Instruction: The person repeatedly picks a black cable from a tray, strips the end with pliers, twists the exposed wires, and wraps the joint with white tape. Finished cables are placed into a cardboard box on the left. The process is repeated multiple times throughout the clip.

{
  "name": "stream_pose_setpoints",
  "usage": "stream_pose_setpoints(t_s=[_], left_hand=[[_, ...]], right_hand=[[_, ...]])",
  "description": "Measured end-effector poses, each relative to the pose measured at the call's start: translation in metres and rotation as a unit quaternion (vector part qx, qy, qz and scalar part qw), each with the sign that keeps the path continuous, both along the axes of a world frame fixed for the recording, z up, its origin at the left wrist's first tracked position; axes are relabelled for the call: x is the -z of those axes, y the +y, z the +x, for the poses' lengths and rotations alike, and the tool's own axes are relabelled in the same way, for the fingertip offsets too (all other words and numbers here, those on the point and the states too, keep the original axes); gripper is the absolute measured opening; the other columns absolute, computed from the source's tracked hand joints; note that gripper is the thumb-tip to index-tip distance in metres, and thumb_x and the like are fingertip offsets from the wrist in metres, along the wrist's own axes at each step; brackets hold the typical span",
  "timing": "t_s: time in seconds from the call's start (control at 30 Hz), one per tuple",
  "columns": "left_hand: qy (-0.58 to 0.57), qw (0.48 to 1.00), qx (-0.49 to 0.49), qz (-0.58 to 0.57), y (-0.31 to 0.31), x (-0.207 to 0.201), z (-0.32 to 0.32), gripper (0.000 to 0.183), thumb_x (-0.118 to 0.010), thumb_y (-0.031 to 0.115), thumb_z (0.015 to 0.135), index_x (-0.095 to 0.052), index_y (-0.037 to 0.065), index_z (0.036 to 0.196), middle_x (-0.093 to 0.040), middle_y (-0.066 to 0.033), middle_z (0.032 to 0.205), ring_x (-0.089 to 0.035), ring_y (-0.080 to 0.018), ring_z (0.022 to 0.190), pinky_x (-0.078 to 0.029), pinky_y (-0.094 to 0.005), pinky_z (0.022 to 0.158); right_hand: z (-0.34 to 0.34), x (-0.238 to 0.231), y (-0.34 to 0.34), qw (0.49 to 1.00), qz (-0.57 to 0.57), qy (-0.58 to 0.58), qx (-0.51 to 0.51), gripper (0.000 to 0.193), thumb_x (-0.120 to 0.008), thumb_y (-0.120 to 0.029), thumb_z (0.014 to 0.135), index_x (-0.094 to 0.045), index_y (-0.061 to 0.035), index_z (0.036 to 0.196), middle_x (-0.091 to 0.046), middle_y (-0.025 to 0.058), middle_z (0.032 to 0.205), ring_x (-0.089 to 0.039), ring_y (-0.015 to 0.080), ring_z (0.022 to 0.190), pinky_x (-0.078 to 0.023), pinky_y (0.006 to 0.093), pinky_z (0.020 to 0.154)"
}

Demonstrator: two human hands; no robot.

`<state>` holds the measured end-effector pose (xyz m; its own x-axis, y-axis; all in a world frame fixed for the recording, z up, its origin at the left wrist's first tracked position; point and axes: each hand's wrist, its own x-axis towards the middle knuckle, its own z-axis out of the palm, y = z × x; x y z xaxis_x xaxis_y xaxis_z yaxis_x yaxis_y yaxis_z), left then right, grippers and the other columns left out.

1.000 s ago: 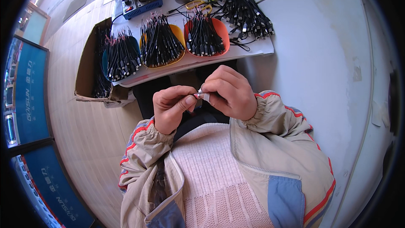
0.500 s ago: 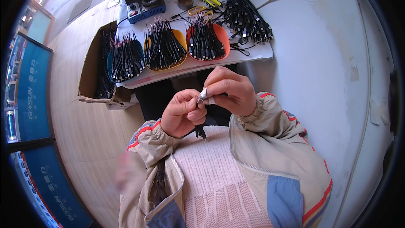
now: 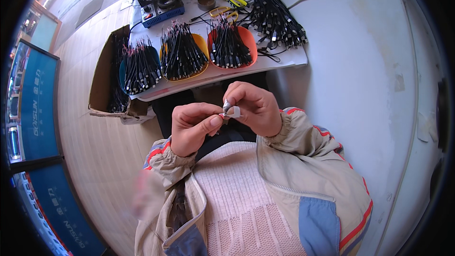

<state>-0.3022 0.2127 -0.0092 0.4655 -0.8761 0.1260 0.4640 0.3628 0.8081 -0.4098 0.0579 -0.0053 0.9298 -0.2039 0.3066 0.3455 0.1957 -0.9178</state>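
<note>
My left hand (image 3: 196, 125) pinches the thin wire ends (image 3: 222, 115) of a cable between thumb and forefinger. A reddish strand and a pale one show at its fingertips; the rest of the cable is mostly hidden behind the hand. Close against it, my right hand (image 3: 256, 109) has its thumb and forefinger drawn together at the same wires. Whitish wrapping (image 3: 234, 112), which looks like tape, covers the tips of those right fingers. Both hands are held in front of my chest, short of the table edge.
Black cables fill a blue bin (image 3: 122, 77), a yellow bin (image 3: 204, 68) and a red bin (image 3: 253, 47) on the white table (image 3: 284, 59). Behind stand a small stove (image 3: 163, 15), a round tin (image 3: 206, 3), yellow-handled pliers (image 3: 237, 0), scissors (image 3: 222, 11) and a cable heap (image 3: 275, 23). A cardboard box (image 3: 102, 80) stands left.
My left hand has turned and shifted slightly left and up, its thumb now extended along the wires. The black cable end that hung beneath it is out of sight. My right hand has moved slightly down.
</note>
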Motion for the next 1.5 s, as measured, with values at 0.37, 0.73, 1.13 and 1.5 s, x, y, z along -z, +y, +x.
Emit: stream_pose_setpoints(t_s=[0.37, 0.73, 1.13, 1.5], left_hand=[[-0.157, 0.984, -0.006, 0.078, -0.003, -0.007, 0.011, 0.012, -0.067, 0.002, 0.088, -0.068, -0.006, 0.096, -0.064, -0.0034, 0.078, -0.052, -0.0042, 0.064, -0.04, -0.0177, 0.055], [-0.127, 0.98, 0.002, 0.154, -0.047, -0.036, 0.022, 0.012, -0.063, 0.002, 0.09, -0.063, -0.008, 0.098, -0.063, -0.0048, 0.083, -0.057, -0.0075, 0.07, -0.046, -0.02, 0.063], [-0.679, 0.689, -0.155, 0.199, -0.184, -0.085, 0.164, 0.012, -0.064, 0.008, 0.086, -0.063, 0.002, 0.096, -0.065, -0.0147, 0.079, -0.063, -0.0294, 0.066, -0.05, -0.0306, 0.062], [-0.794, 0.559, -0.069, 0.228, -0.262, 0.044, 0.273, 0.012, -0.064, 0.008, 0.081, -0.068, 0.003, 0.092, -0.065, -0.0137, 0.086, -0.064, -0.032, 0.081, -0.051, -0.0365, 0.072]], right_hand=[[0.005, 0.0, -0.017, 0.983, -0.176, -0.021, 0.037, 0.013, -0.066, -0.007, 0.088, -0.056, 0.0004, 0.093, -0.053, 0.0081, 0.092, -0.05, 0.0108, 0.077, -0.043, 0.0234, 0.067], [0.018, 0.005, -0.044, 0.998, 0.0, 0.003, 0.07, 0.02, -0.064, -0.018, 0.092, -0.055, -0.0011, 0.097, -0.052, 0.0057, 0.096, -0.049, 0.0098, 0.084, -0.042, 0.0218, 0.073], [0.027, 0.035, -0.093, 0.988, -0.035, 0.106, -0.108, 0.027, -0.057, -0.024, 0.096, -0.063, 0.0, 0.107, -0.064, 0.0056, 0.091, -0.06, 0.0104, 0.082, -0.048, 0.0253, 0.074], [0.027, 0.055, -0.126, 0.977, -0.107, 0.116, -0.143, 0.026, -0.064, -0.023, 0.091, -0.065, -0.002, 0.107, -0.066, 0.0062, 0.092, -0.06, 0.0151, 0.079, -0.047, 0.0271, 0.072]])
